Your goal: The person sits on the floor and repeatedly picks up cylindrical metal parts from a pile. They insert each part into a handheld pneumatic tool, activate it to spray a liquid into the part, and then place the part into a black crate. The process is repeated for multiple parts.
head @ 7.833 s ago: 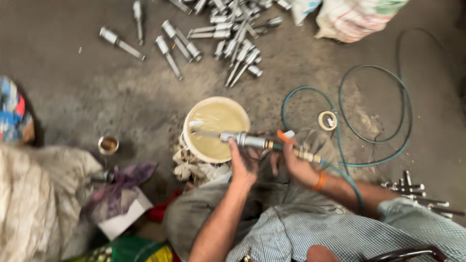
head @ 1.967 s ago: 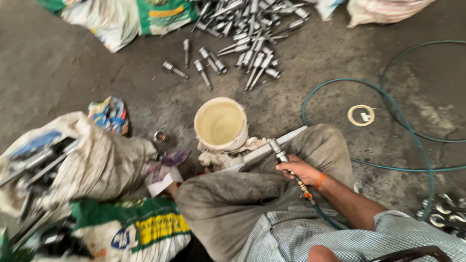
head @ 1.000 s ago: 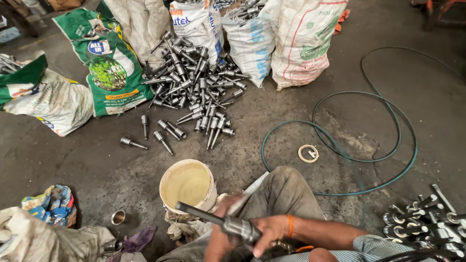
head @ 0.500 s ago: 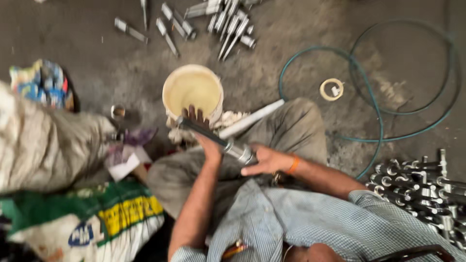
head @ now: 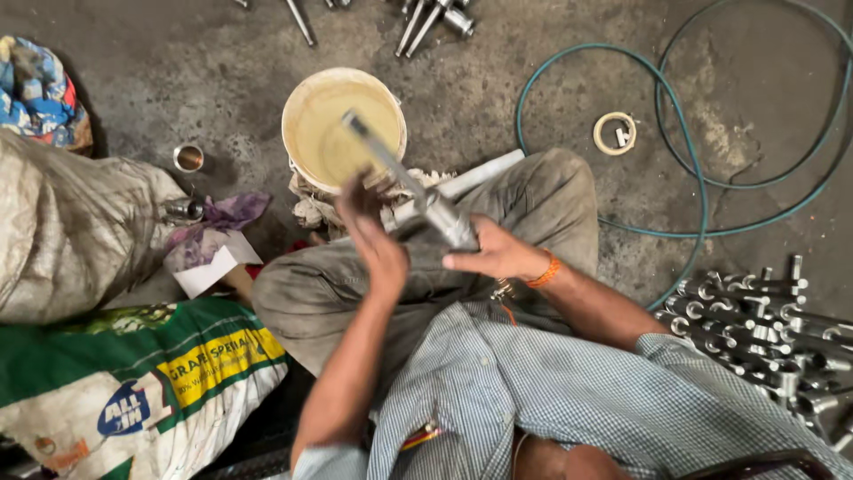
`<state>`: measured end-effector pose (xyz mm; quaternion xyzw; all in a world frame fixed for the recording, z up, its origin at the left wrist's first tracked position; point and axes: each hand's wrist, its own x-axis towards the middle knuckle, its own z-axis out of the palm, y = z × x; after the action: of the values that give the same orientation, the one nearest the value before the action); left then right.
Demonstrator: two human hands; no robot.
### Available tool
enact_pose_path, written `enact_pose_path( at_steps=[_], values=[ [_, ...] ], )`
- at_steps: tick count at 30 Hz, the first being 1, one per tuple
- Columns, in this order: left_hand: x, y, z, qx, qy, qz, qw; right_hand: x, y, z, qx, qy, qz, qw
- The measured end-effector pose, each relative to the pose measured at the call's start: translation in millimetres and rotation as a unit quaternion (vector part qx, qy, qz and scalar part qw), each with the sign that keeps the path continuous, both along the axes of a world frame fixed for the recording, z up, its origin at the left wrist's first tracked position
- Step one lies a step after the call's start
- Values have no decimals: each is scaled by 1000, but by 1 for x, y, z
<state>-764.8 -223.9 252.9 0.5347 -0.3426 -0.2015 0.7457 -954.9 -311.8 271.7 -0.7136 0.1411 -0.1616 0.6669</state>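
Checked shirt point(head: 569, 391), orange wristband point(head: 542, 271)

buckets: 1 point(head: 304, 107) | hoses: 1 point(head: 702, 191) | tape rolls: 1 point(head: 614, 133) | metal cups: 1 point(head: 188, 158)

The metal rod point(head: 404, 182) is pretty motion-blurred, and its lower end vanishes under the right hand point(head: 498, 253). The left hand point(head: 378, 249) is smeared too, so its grip isn't clear. The loose parts point(head: 435, 13) up top get chopped by the edge, same with the green hose point(head: 702, 213) on the right.
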Motion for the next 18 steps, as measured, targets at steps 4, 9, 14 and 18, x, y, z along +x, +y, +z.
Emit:
enact_pose_path(
  at_steps=[4,9,14,18],
  values=[
    [-21,46,31,43,-276,-180,943,3,-13,-16,166,122,-144,968],
    [-55,35,40,21,-423,-337,841,-3,-19,-26,255,22,-215,943],
    [-71,11,11,84,-302,-318,895,-15,-22,-31,305,-11,-286,908],
    [-55,-21,-19,282,-73,-311,904,-23,-27,-37,311,-8,-314,897]
  ],
)
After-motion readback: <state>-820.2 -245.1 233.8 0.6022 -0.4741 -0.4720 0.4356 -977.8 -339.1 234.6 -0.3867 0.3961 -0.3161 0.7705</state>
